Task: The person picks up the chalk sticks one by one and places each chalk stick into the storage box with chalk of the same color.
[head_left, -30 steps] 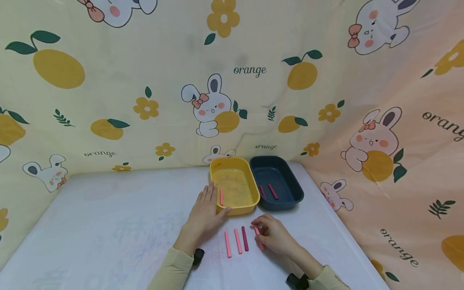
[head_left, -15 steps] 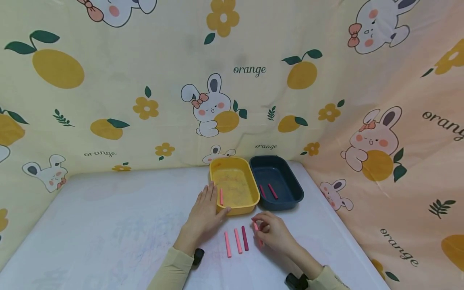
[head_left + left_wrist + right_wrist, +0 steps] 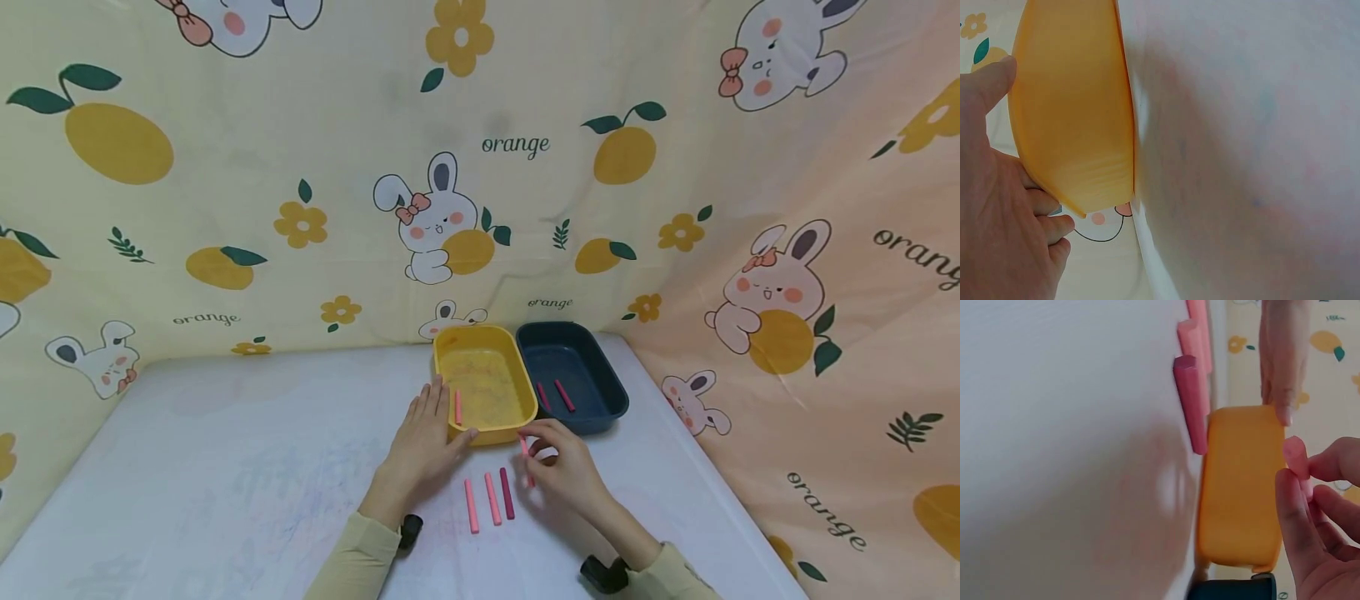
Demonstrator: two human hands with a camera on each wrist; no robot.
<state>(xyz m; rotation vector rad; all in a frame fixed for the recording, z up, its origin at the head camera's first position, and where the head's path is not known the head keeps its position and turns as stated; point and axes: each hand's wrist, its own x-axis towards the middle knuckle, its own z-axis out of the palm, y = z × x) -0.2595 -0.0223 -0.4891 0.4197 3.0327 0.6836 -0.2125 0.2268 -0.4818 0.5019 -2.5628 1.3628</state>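
Observation:
A pink crayon (image 3: 1295, 453) is pinched between the thumb and fingers of my right hand (image 3: 567, 471), lifted off the table near the front right corner of the yellow tray (image 3: 489, 436). My left hand (image 3: 422, 437) rests along that tray's left side with its fingers extended, the thumb at the front rim. Inside the yellow tray lies one light pink crayon (image 3: 458, 407). Two light pink crayons, a left one (image 3: 471, 507) and a middle one (image 3: 492, 498), lie beside a dark red crayon (image 3: 507, 493) on the table in front.
Against the yellow tray's right side stands a dark blue tray (image 3: 582, 427), holding two deep pink crayons (image 3: 565, 396). A white cloth (image 3: 247, 475) covers the table. Behind it hangs a patterned curtain (image 3: 330, 150), which continues along the right side.
My right hand has raised the pink crayon from the table and carried it forward and slightly left, toward the yellow tray's corner. The left hand stays in place.

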